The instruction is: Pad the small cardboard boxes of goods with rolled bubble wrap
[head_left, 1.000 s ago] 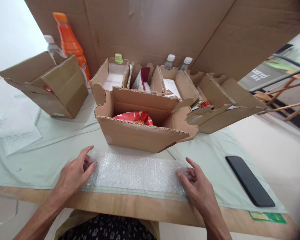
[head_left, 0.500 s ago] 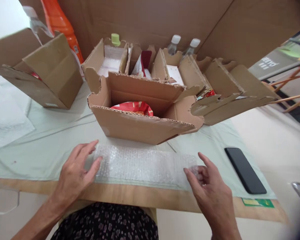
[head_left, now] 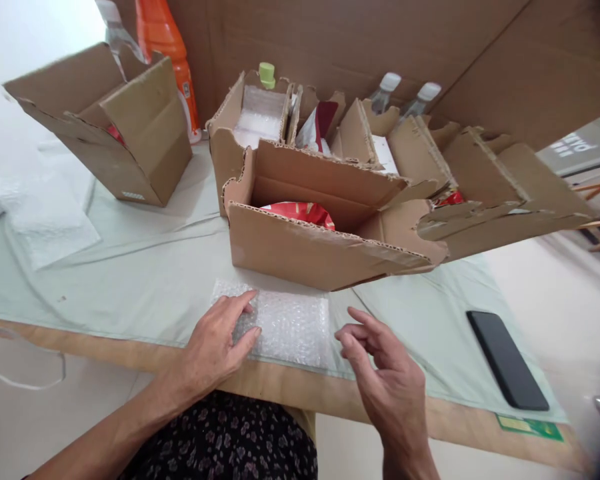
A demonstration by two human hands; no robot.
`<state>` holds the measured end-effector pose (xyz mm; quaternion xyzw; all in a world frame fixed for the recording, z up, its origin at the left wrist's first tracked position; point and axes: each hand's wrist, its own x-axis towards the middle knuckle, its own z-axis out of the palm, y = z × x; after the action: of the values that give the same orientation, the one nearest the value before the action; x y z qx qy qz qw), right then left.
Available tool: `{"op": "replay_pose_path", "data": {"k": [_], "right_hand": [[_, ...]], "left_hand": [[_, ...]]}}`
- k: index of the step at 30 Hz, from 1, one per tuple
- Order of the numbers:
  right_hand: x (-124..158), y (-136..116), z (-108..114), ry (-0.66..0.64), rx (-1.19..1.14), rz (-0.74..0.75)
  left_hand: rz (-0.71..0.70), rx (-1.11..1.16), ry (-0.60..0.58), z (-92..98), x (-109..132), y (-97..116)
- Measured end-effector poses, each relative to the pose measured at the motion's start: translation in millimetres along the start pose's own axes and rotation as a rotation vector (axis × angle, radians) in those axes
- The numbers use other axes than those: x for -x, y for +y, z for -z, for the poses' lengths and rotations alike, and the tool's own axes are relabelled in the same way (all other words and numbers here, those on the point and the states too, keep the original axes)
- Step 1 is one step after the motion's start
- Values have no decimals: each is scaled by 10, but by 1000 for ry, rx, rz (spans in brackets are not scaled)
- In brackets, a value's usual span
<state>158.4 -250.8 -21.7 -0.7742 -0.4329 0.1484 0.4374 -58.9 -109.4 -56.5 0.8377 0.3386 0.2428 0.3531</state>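
A piece of bubble wrap (head_left: 290,327) lies flat near the table's front edge, its right part folded over. My left hand (head_left: 220,343) rests on its left part with fingers apart. Just right of the wrap, my right hand (head_left: 383,367) hovers with its fingers loosely bent and apart, holding nothing. Behind the wrap stands an open cardboard box (head_left: 300,253) with a red packet (head_left: 305,213) inside.
More cardboard boxes stand behind, and another box (head_left: 165,147) is at the left by an orange bottle (head_left: 173,47). Loose bubble wrap (head_left: 55,220) lies at the left. A black phone (head_left: 507,360) is at the right.
The bubble wrap has become shorter, its right end folded leftward. My right hand has let go and moved closer to my left hand, which now rests on the wrap. The camera view has shifted left.
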Motion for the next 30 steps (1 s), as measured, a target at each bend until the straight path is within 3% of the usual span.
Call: {"op": "replay_pose_path", "data": {"k": [4,8,11,15,19,23,26,30], "right_hand": [[-139,222,114,-46,206,-47],[-394,281,-132,-137,264,-55],[-475,282,-263,-217,309,-33],[-359,300,-285,-188,355,-12],[-203,300,-272,-127,429,64],[-72,178,-314,-175,413,43],[60,-19,-474,-273,280,12],[213,-268,-765,-398,185,62]], "left_hand": [[-117,-104,21,-69,-11,-15],[-180,-192,61,-37,-21,-31],[-113,-366,162,137,-13,-143],[10,-618,188,342,16,-353],[40,-594,163,262,32,-382],[103,-512,132,217,26,-283],[167,-488,150,405,-30,-309],[295,-523,258,752,-179,-472]]}}
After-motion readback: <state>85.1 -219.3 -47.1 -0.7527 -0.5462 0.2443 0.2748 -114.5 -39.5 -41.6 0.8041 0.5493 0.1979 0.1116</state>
